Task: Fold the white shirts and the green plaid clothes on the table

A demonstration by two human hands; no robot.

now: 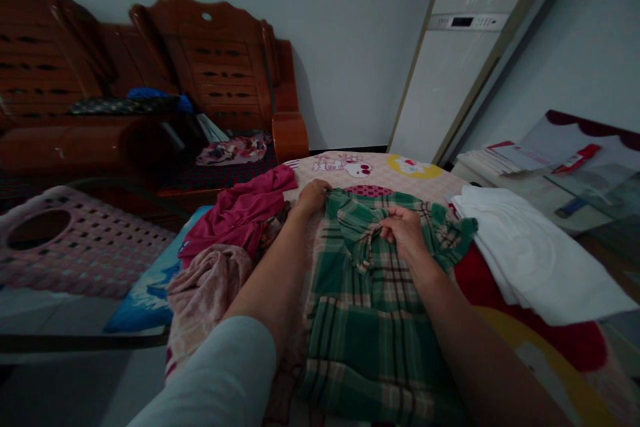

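Observation:
A green plaid shirt lies spread over the patterned cloth in front of me. My left hand is closed on the shirt's far left corner, fingers curled round the fabric. My right hand pinches the shirt near its upper middle, where the fabric is bunched and folded over. The far right part of the shirt, a crumpled section, touches the edge of some folded white cloth. Part of the shirt's lower right is hidden by my right forearm.
Left of my left arm lie a magenta garment and a crumpled pinkish cloth, with a blue cushion and a woven pink chair beyond. Wooden seats stand behind. At right is a side table with papers.

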